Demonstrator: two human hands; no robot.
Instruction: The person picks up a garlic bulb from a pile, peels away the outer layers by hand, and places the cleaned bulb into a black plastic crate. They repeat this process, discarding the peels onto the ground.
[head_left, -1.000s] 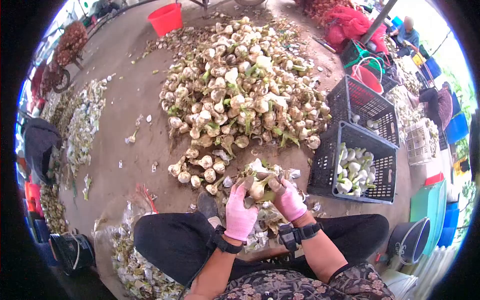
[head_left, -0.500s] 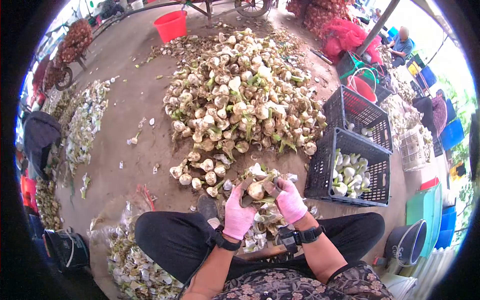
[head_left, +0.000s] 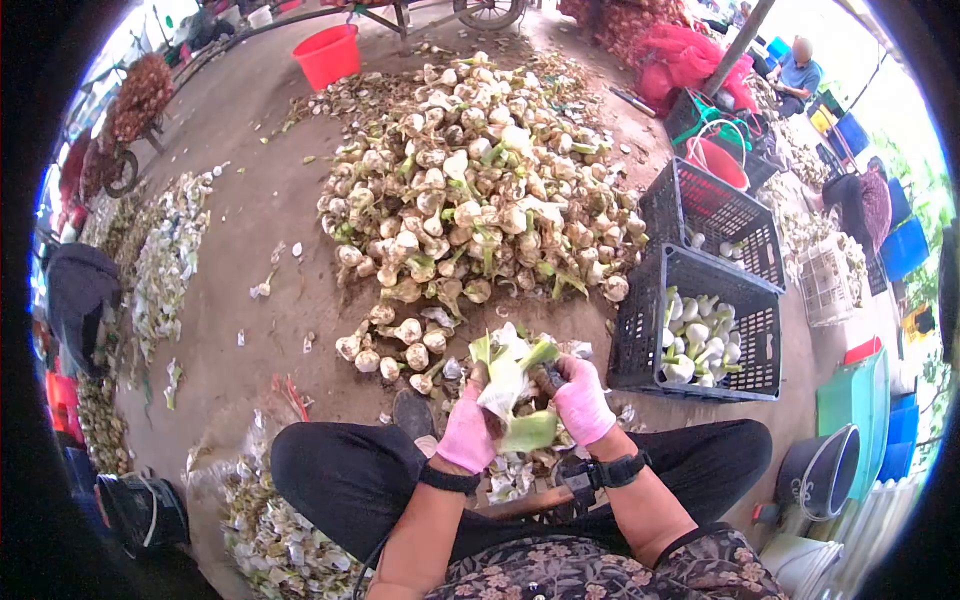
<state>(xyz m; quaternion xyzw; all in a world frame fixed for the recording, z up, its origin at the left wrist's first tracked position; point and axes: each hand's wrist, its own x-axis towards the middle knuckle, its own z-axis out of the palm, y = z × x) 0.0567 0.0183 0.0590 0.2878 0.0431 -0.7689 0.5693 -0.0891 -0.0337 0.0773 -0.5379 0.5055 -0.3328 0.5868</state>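
Observation:
Between my hands, above the gap of my crossed legs, is a garlic bulb with pale skin and green stalk parts spread outward. My left hand, in a pink glove with dark fingertips, is closed on its left side. On the other side, my right hand, gloved alike, pinches at the stalk and peel. A broad greenish strip of peel hangs below the bulb. White peelings lie on the ground beneath. Just beyond my hands, several unpeeled garlic bulbs lie apart from the large heap.
At the right, a black crate holds cleaned garlic, with another black crate behind it. A red bucket stands beyond the heap. Peelings cover the ground at my left. A dark bucket stands right; a person sits farther back.
The garlic's skin has been pulled open: white layers and a green strip now spread between my hands where a round brownish bulb showed before. The view has shifted slightly.

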